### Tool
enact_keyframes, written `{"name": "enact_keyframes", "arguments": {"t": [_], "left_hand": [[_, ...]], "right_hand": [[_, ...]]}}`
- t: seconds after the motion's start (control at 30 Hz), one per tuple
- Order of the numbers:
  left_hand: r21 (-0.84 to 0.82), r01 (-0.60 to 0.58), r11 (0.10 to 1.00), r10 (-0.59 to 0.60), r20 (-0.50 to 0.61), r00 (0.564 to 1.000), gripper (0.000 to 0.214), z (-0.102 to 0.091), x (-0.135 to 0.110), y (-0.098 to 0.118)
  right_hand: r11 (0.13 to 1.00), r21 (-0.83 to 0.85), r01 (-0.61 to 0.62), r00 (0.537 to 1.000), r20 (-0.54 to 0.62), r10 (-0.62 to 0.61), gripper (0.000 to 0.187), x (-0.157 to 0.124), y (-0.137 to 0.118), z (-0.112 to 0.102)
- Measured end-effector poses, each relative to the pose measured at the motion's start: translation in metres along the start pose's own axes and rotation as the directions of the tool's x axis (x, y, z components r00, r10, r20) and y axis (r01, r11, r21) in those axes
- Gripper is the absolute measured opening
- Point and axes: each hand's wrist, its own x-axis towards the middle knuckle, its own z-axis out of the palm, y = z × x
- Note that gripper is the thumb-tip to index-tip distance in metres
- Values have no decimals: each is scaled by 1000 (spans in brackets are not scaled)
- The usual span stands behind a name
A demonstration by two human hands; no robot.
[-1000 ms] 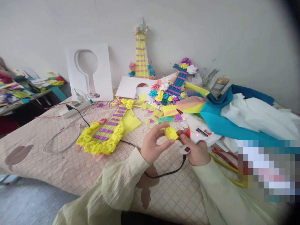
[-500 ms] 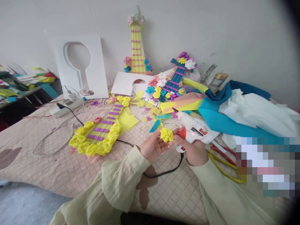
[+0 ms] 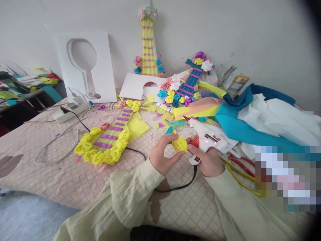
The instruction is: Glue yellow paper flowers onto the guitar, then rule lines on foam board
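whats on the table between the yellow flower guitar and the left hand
In the head view, a black cord crosses the quilted table cover between the yellow flower guitar and the left hand; otherwise that stretch is bare.

From where I stand, no writing can be made out. The white plastic glue gun (image 3: 209, 137) carries a dark label strip with a red patch, but its print is too small to read.

flower (image 3: 180, 144) – yellow | glue gun (image 3: 209, 138) – white, red trigger | tablecloth (image 3: 62, 174) – beige diamond grid
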Motion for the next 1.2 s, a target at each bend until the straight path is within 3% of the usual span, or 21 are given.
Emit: {"name": "enact_keyframes", "arguments": {"t": [0.27,0.4,0.5,0.6,0.7,0.77,0.87,0.93,1.03,1.2], "left_hand": [[137,-12,990,11,8,1000,41,3,0,-4],[176,-33,984,32,11,999,40,3,-1,-2],[103,68,992,-71,28,997,42,4,-3,1],[-112,250,962,-246,48,968,39,4,-2,2],[-380,402,833,-433,1,901,35,0,4,0],[-572,464,677,-565,2,825,37,-6,10,0],[-773,494,398,-678,116,726,41,-18,18,4],[-814,499,296,-692,177,700,39,-25,20,9],[-818,479,319,-662,169,730,36,-33,21,14],[-772,281,570,-465,-21,885,33,-36,17,16]], "right_hand": [[965,-253,64,998,39,-56,24,-5,-13,5],[949,-295,108,994,64,-93,22,-6,-15,5],[961,-239,143,990,51,-134,19,-7,-10,4],[981,-105,165,986,7,-165,15,-8,-8,5],[985,7,173,985,-16,-173,12,-7,-12,6],[983,53,174,985,1,-174,8,-5,-15,6],[982,53,182,982,51,-184,2,-4,-18,1],[985,11,171,978,119,-171,5,-5,-20,-3],[985,-53,162,960,238,-145,10,-9,-23,-7],[972,-142,187,898,426,-111,12,-15,-21,-11]]}}
